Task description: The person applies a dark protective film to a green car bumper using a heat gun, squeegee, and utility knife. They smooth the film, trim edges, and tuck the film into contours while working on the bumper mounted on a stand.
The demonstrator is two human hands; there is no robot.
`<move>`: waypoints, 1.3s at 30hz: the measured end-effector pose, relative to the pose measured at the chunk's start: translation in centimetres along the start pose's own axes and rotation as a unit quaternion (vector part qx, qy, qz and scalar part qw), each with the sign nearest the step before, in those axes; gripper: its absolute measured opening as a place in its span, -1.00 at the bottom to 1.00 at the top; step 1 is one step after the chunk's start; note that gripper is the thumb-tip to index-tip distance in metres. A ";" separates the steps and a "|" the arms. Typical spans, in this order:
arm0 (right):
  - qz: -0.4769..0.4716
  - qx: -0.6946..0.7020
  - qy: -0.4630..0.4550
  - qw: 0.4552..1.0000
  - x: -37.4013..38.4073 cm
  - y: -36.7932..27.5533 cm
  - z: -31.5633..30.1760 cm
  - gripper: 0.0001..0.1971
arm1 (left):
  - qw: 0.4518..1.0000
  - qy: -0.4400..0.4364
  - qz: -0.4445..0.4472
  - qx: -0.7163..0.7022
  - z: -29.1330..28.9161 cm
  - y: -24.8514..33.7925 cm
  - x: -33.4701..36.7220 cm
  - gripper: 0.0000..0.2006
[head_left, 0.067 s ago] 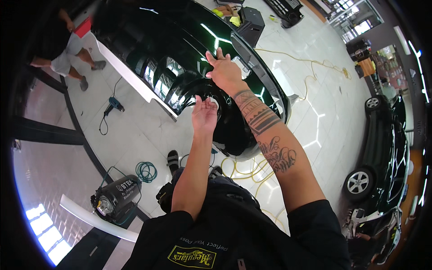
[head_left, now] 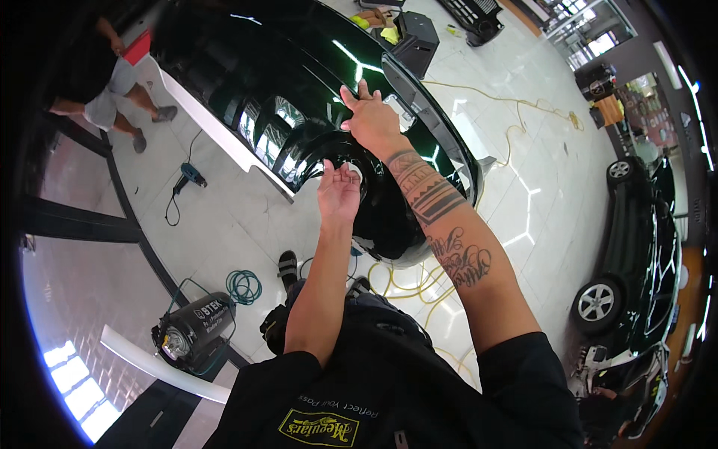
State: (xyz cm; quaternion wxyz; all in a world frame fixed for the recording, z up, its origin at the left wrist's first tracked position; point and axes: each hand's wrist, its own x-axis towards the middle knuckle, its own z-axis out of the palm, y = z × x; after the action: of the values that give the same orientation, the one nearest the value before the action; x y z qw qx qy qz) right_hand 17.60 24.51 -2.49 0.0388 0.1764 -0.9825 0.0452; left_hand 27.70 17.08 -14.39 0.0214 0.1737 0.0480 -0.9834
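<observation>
Both my hands are at the wheel arch of a glossy dark green car body panel [head_left: 299, 56]. My right hand [head_left: 372, 122] lies over the panel above the arch, palm down, its fingers spread. Just below it, at the rim of the black wheel arch [head_left: 374, 198], my left hand [head_left: 339, 194] is turned palm up with its fingers curled in. Whatever those fingers hold, if anything, is too thin or hidden to make out. Bright ceiling lights reflect in the paint around both hands.
A blue heat gun [head_left: 194, 174] lies on the tiled floor at left, near another person's legs [head_left: 120, 93]. A black tank [head_left: 196, 325] with a coiled green hose [head_left: 244, 286] stands lower left. Yellow hose [head_left: 407, 288] loops by my feet. Another dark car [head_left: 636, 262] is at right.
</observation>
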 end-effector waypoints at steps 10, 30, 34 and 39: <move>-0.020 0.000 0.015 1.000 0.3 -0.1 -0.3 -0.15 | 1.000 -0.016 -0.009 0.013 0.7 0.3 0.6 -0.78; -0.046 -0.078 -0.071 0.993 1.8 -3.7 -3.9 0.33 | 0.999 -0.035 -0.002 0.004 -1.9 0.0 0.1 -0.88; -0.050 -0.112 -0.059 0.991 2.3 -4.7 -3.6 0.33 | 0.999 -0.050 -0.001 -0.009 -2.1 -0.2 0.1 -0.90; -0.080 -0.126 -0.085 0.985 3.1 -5.7 -3.8 0.35 | 0.998 -0.056 0.003 -0.005 -1.7 -0.1 -0.2 -0.91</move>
State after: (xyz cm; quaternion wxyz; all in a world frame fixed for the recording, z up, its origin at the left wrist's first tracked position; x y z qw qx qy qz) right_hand 16.90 18.45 2.02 -0.0195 0.2513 -0.9628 -0.0978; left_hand 28.45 17.31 -15.87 0.0278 0.1182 0.0511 -0.9913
